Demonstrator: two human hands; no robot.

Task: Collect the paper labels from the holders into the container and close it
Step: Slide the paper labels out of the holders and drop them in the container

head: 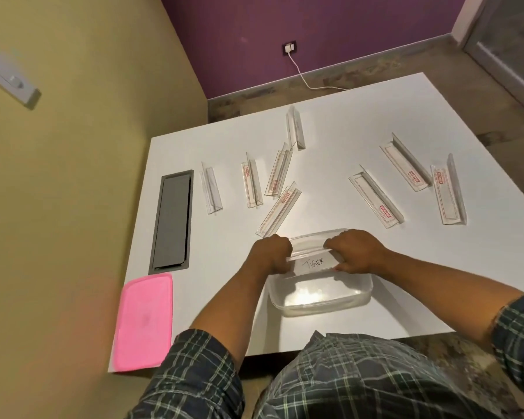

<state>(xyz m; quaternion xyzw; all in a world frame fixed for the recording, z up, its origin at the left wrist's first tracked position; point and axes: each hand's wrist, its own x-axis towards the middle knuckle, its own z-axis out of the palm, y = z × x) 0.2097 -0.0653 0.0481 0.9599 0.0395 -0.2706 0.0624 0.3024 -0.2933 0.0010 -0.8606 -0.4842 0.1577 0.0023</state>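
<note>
A clear plastic container [321, 300] sits on the white table near its front edge. Over it, both hands hold one clear label holder [310, 251] with a white paper label reading "TIGER" [313, 263]. My left hand [271, 252] grips the holder's left end and my right hand [356, 251] grips its right end. Several more clear holders lie scattered behind, such as one just beyond my left hand [280, 208] and one at the far right [449, 192]. The pink lid [144, 323] lies flat at the table's front left corner.
A grey cable hatch [171, 220] is set into the white table [330, 146] at the left. The table's left edge meets a yellow wall. A white cable [303, 74] runs across the floor behind the table.
</note>
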